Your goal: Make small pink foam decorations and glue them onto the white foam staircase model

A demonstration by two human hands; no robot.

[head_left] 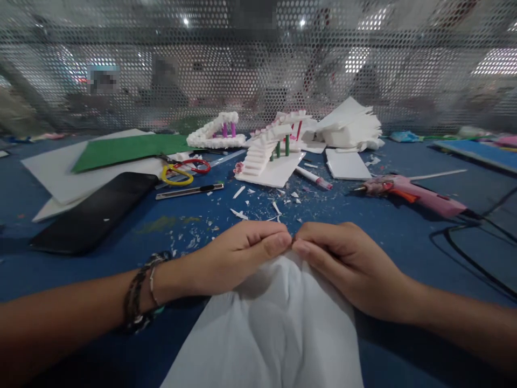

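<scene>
A thin, creased white sheet (278, 328), paper or cloth, hangs toward me over the near side of the table. My left hand (246, 253) pinches its top edge between thumb and curled fingers. Close beside it, fingertips nearly meeting, my right hand (343, 258) grips the same edge. Just beyond both hands lie small white scraps (238, 214). Farther off, a white model staircase (258, 153) with green posts stands on a white board.
At left lie a black phone (97, 213), a utility knife (189, 191), scissors (177, 175) and a green sheet (129, 152). A pink glue gun (428, 195) with its black cord (476, 269) rests at right. Behind are another model (218, 132), stacked white sheets (351, 129) and a perforated metal screen (258, 59).
</scene>
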